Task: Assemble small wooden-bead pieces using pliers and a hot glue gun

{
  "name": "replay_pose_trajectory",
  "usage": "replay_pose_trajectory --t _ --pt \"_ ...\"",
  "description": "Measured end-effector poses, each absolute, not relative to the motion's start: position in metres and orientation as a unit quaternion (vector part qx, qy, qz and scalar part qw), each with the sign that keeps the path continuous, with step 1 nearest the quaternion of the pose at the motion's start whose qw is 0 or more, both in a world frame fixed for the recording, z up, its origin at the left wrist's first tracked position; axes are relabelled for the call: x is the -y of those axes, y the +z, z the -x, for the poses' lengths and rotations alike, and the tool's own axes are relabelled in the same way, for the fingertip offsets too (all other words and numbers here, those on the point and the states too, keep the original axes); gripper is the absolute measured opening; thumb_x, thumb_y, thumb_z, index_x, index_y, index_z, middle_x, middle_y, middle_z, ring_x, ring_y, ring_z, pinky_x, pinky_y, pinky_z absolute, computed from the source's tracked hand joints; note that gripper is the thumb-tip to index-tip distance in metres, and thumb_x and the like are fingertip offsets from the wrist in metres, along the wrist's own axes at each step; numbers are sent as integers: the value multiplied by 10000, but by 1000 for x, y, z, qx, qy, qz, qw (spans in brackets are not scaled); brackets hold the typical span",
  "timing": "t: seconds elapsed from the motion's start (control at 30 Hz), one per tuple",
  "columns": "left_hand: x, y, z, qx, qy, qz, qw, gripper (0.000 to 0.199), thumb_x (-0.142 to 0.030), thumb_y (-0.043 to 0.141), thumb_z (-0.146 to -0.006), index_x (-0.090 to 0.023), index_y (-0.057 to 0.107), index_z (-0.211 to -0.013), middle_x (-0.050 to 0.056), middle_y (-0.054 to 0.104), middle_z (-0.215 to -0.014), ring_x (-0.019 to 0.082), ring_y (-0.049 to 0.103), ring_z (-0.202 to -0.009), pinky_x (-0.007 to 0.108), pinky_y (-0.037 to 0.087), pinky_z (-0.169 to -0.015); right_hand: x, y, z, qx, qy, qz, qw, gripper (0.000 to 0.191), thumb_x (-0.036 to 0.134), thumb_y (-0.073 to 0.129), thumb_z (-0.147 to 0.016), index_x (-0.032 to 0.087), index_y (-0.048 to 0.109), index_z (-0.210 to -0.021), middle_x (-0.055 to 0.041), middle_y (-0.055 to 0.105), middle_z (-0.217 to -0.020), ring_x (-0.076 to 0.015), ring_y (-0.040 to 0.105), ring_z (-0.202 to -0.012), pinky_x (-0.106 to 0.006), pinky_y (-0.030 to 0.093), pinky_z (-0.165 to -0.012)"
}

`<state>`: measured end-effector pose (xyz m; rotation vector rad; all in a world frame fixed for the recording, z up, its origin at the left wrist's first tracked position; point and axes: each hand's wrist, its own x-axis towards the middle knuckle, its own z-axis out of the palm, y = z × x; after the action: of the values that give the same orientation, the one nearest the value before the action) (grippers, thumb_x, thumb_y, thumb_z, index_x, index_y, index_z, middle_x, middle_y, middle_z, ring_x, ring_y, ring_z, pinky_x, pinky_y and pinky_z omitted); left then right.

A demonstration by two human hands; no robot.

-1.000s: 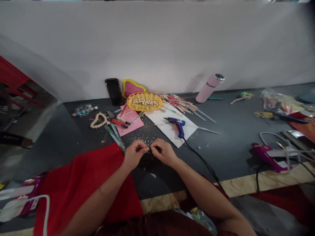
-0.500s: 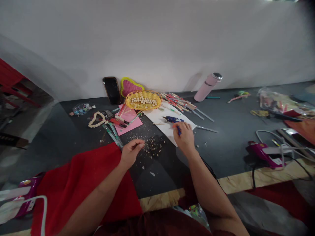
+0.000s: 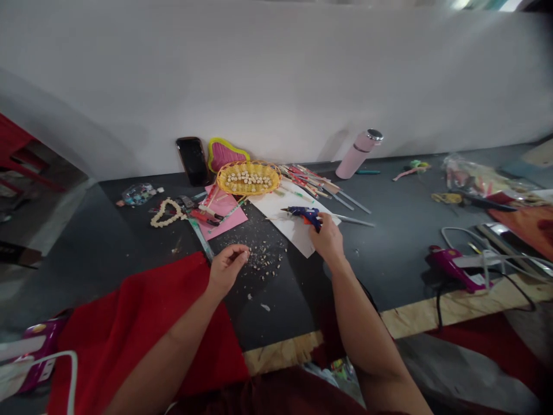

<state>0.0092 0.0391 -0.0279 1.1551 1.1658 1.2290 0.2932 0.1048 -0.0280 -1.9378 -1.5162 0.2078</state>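
My right hand (image 3: pixel 329 241) has its fingers closed around the handle of a blue glue gun (image 3: pixel 298 211), whose nozzle points left over the white paper (image 3: pixel 305 245). Left of it, my left hand (image 3: pixel 227 266) is held in a pinch with thumb and forefinger together; whatever is between the fingertips is too small to make out. Just beside those fingertips, small beige pieces and crumbs (image 3: pixel 265 262) lie scattered on the dark tabletop. Behind, a yellow wicker basket (image 3: pixel 248 189) holds several beige pieces. A heart-shaped ring of beige pieces (image 3: pixel 166 222) lies farther left.
A pink bottle (image 3: pixel 358 154), coloured pencils (image 3: pixel 309 181) and a phone (image 3: pixel 192 161) stand or lie near the wall. Red-handled pliers (image 3: pixel 204 217) rest on pink paper (image 3: pixel 235 217). Red cloth (image 3: pixel 173 311) covers the front left; a purple power strip (image 3: pixel 460 266) with cables sits at right.
My right hand has shifted to the glue gun's handle, and the gun is now turned with its handle inside my fingers. My left hand keeps its pinch. The view has moved slightly.
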Motion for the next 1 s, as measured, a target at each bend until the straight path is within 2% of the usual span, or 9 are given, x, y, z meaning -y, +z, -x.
replay_pose_trajectory --t 0.1,0.17,0.2,0.27,0.37,0.53,0.67,0.83,1.0 --pt "-39 -27 -9 -489 513 -491 507 177 -285 637 -751 -179 648 -892 29 651 -828 126 574 -725 246 463 -692 -103 -17 -291 490 131 697 507 365 275 563 -732 174 487 -1074 -82 590 -975 -185 562 -805 -347 471 -744" --pt "-39 -25 -9 -485 517 -493 504 172 -292 632 -753 -176 643 -880 29 648 -824 126 572 -714 248 467 -683 -98 -4 -286 423 254 624 606 346 297 574 -741 185 492 -1058 -52 585 -914 -144 561 -728 -294 486 -668" --pt "-39 -24 -9 -484 518 -493 504 171 -296 631 -753 -174 641 -872 29 646 -822 128 572 -713 249 469 -679 -95 2 -283 398 346 575 625 334 312 583 -742 192 507 -1044 -39 585 -886 -131 562 -702 -270 489 -632" --pt "-40 -20 -9 -486 521 -489 504 172 -304 630 -751 -169 639 -857 31 646 -820 131 574 -716 250 473 -673 -89 14 -276 361 525 483 600 322 349 603 -737 197 551 -1016 -36 594 -865 -120 564 -673 -243 491 -572" --pt "-43 -14 -7 -489 535 -470 504 203 -311 632 -748 -165 632 -889 29 645 -795 128 579 -699 253 477 -667 -82 25 -265 315 626 433 567 312 401 600 -741 210 582 -987 -43 614 -836 -126 555 -617 -244 483 -492" --pt "-52 -12 0 -486 587 -409 501 249 -306 661 -720 -162 617 -918 11 646 -728 105 572 -637 241 463 -644 -72 26 -241 390 622 425 529 237 332 599 -745 239 565 -960 -7 608 -735 -135 538 -587 -264 451 -503" --pt "-56 -15 6 -486 597 -382 511 258 -299 691 -684 -150 641 -887 20 652 -750 103 573 -647 240 457 -647 -62 20 -223 474 639 380 472 218 402 555 -805 210 565 -908 -14 590 -740 -117 494 -550 -272 420 -521" --pt "-55 -14 9 -497 593 -385 502 291 -285 721 -649 -150 655 -897 9 639 -749 98 564 -656 228 446 -647 -52 11 -208 570 624 361 394 294 472 467 -868 197 538 -943 -36 573 -853 -123 501 -649 -268 427 -596" --pt "-53 -11 9 -507 578 -409 491 244 -282 709 -666 -154 637 -862 -3 614 -735 92 544 -651 208 425 -628 -50 7 -205 599 604 358 386 315 491 438 -878 199 518 -967 -42 558 -893 -129 498 -686 -270 444 -626"
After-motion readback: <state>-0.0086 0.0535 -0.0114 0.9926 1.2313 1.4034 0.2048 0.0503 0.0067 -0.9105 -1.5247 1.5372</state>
